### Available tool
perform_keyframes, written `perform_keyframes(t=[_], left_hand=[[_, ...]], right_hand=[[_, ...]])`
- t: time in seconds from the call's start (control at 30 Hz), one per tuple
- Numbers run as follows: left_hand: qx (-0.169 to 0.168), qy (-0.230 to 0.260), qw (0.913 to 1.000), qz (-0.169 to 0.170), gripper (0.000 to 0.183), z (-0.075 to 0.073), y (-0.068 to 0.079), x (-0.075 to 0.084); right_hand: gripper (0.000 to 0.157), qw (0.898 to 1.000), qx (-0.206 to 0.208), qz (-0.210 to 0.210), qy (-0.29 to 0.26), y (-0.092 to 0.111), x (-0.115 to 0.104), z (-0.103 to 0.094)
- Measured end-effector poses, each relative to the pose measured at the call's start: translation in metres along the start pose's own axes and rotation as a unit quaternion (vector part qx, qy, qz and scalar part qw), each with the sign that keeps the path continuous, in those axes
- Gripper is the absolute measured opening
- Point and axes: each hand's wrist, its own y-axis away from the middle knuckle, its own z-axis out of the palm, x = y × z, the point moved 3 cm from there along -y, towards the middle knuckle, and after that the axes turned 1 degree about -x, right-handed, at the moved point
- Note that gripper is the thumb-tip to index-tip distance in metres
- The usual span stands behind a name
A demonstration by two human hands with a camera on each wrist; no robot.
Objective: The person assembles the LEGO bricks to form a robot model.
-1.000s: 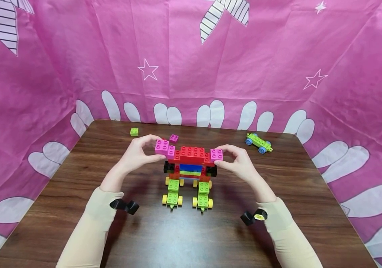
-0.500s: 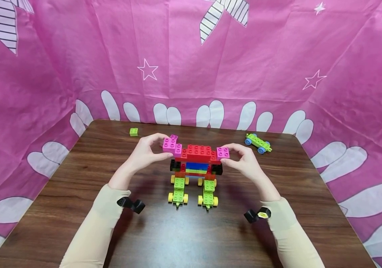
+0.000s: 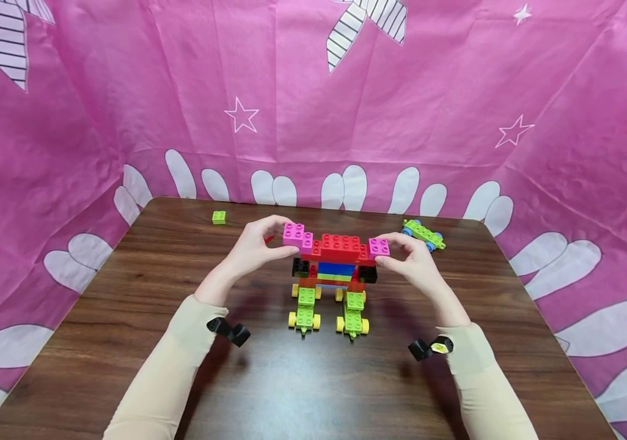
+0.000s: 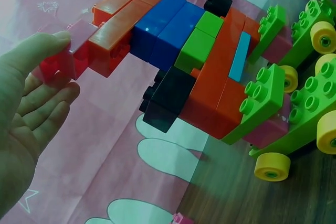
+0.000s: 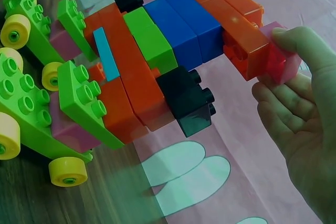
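A robot-like figure of toy building blocks stands between my hands in the head view. Its red top bricks [image 3: 341, 244] sit over blue bricks [image 3: 336, 269], with black bricks [image 3: 367, 274] jutting out at the sides. Two lime wheeled bases [image 3: 305, 315] with yellow wheels form its feet. My left hand [image 3: 253, 247] pinches the stepped pink bricks [image 3: 294, 232] at the figure's left end between thumb and fingers. At the other end, my right hand [image 3: 415, 264] pinches a pink brick [image 3: 379, 247]. Both wrist views show the thumbs pressed on these end bricks.
On the brown table [image 3: 181, 342], a loose lime brick [image 3: 219, 217] lies at the back left. A lime car base [image 3: 425, 234] with blue wheels is at the back right, beyond my right hand. A small pink brick [image 4: 181, 219] shows low in the left wrist view. Pink cloth [image 3: 302, 122] hangs behind.
Both hands have moved right with the block figure, which also sits slightly farther back. The loose pink brick at the back is now hidden behind the figure in the head view.
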Motion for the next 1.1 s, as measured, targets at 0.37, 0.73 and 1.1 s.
perform_keyframes(t=[0.37,0.73,1.1], left_hand=[[0.004,0.0,1.0,0.009,0.041,0.011,-0.01,-0.002],[-0.011,0.007,0.9998,0.018,0.048,0.009,-0.008,-0.006],[-0.028,-0.003,0.9993,0.027,0.062,-0.005,0.001,-0.027]], right_hand=[[0.033,1.0,0.02,0.014,0.0,-0.002,0.035,-0.012],[0.033,0.999,0.019,0.007,-0.03,0.0,0.04,-0.011],[0.034,0.998,0.015,-0.002,-0.062,0.003,0.042,-0.008]])
